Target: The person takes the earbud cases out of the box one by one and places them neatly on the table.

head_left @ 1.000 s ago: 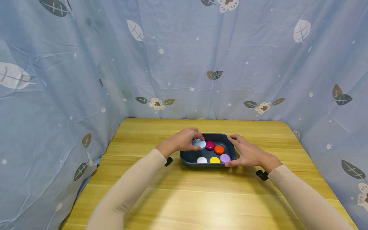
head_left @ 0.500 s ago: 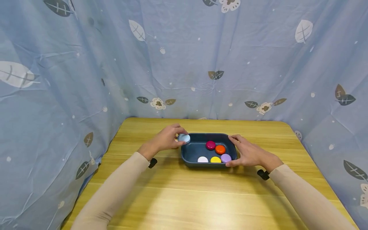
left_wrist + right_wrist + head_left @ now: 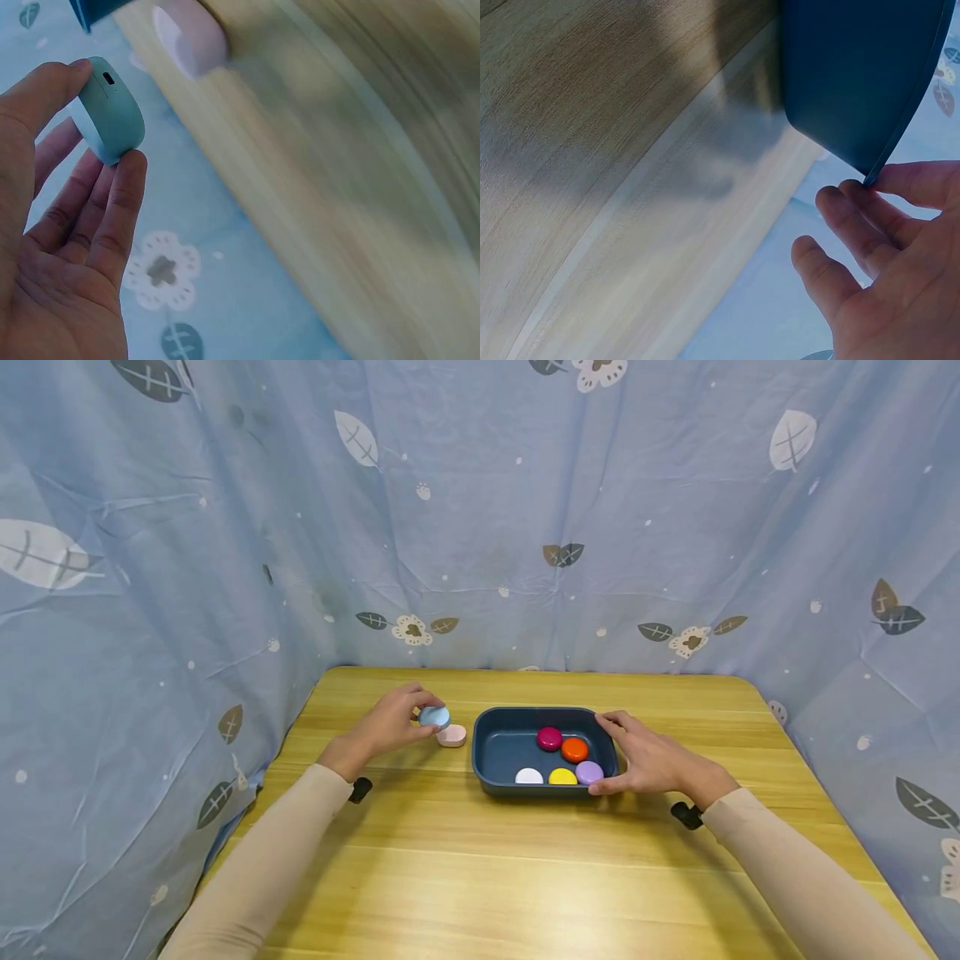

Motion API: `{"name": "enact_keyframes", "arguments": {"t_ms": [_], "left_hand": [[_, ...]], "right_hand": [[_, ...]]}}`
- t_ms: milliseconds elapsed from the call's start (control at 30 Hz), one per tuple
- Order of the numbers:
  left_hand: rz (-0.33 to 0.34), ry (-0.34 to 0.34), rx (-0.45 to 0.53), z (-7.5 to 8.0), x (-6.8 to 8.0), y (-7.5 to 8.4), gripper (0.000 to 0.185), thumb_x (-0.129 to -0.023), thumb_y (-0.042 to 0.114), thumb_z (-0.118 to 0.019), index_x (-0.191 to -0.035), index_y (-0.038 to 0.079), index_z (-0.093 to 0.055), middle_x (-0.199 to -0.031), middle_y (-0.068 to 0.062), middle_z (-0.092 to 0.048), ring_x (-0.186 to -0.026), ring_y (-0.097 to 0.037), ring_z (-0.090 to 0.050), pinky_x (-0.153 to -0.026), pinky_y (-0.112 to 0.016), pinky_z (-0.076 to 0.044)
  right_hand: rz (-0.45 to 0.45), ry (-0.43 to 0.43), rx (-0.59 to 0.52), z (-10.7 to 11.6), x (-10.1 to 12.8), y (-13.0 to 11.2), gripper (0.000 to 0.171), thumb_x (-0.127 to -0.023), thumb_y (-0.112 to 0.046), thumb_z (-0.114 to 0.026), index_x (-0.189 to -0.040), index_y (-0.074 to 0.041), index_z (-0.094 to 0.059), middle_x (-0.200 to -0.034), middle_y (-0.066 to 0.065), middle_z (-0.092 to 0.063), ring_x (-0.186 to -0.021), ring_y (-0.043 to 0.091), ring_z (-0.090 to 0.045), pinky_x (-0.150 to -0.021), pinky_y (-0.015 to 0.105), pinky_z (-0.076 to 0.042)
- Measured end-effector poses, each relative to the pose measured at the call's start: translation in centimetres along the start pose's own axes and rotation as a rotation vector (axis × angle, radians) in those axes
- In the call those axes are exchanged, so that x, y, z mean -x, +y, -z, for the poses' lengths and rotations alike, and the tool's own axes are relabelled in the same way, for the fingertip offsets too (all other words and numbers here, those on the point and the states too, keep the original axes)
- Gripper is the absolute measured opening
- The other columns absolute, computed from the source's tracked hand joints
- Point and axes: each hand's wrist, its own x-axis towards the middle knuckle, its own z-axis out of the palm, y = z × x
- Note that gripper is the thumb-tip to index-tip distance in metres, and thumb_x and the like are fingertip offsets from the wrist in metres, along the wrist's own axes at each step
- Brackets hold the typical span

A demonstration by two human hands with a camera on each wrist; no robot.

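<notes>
In the head view my left hand (image 3: 393, 720) pinches a light blue earbud case (image 3: 434, 717) between thumb and fingers, above the table. Its small charging slot shows in the left wrist view on the rounded case (image 3: 110, 112). Just right of it a pale pink case (image 3: 452, 736) lies on the table, beside a dark blue tray (image 3: 480, 752). My right hand (image 3: 651, 760) grips the tray's right end, thumb at the front rim and fingers at the back corner. In the right wrist view a fingertip touches the tray's rim.
Inside the tray lie several small round pieces: magenta (image 3: 549, 739), orange (image 3: 574, 750), white (image 3: 528, 776), yellow (image 3: 562, 777) and lilac (image 3: 589, 772). A wooden table (image 3: 510, 877) spreads below, with a patterned blue curtain (image 3: 480, 527) around its back and sides.
My left hand has lifted the light blue earbud case out of the tray and carried it left, past the tray's edge. The pink case has come into view. My right hand stays put.
</notes>
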Motion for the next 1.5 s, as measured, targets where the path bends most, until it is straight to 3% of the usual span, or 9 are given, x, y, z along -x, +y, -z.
{"name": "enact_keyframes", "arguments": {"t_ms": [333, 667, 1500], "left_hand": [[0.09, -0.027, -0.017, -0.2, 1.6, -3.2, 0.035, -0.102, 0.01, -0.092, -0.135, 0.002, -0.081, -0.121, -0.015, -0.073, -0.111, -0.032, -0.074, -0.098, -0.049, -0.071], [0.133, -0.088, -0.049, -1.1, 2.0, -4.7, 0.035, -0.104, 0.016, -0.091, -0.135, 0.004, -0.082, -0.128, -0.017, -0.075, -0.115, -0.032, -0.073, -0.102, -0.052, -0.067], [0.193, -0.173, -0.087, -2.0, 1.3, -4.9, 0.041, -0.106, 0.018, -0.088, -0.143, 0.002, -0.079, -0.135, -0.019, -0.075, -0.122, -0.034, -0.074, -0.114, -0.056, -0.064]], "right_hand": [[0.007, 0.007, -0.002, 0.0, 0.0, 0.2, 0.137, -0.088, -0.085, -0.085, -0.183, -0.003, -0.032, -0.182, 0.022, -0.04, -0.152, 0.046, -0.059, -0.115, 0.068, -0.062], [0.006, 0.001, 0.0, -0.1, 0.1, 0.1, 0.138, -0.088, -0.088, -0.084, -0.184, -0.004, -0.031, -0.183, 0.023, -0.039, -0.155, 0.047, -0.058, -0.117, 0.07, -0.06], [0.005, 0.003, -0.014, -0.1, 0.1, 0.3, 0.14, -0.087, -0.09, -0.082, -0.184, -0.004, -0.03, -0.184, 0.023, -0.038, -0.157, 0.048, -0.057, -0.121, 0.071, -0.058]]}}
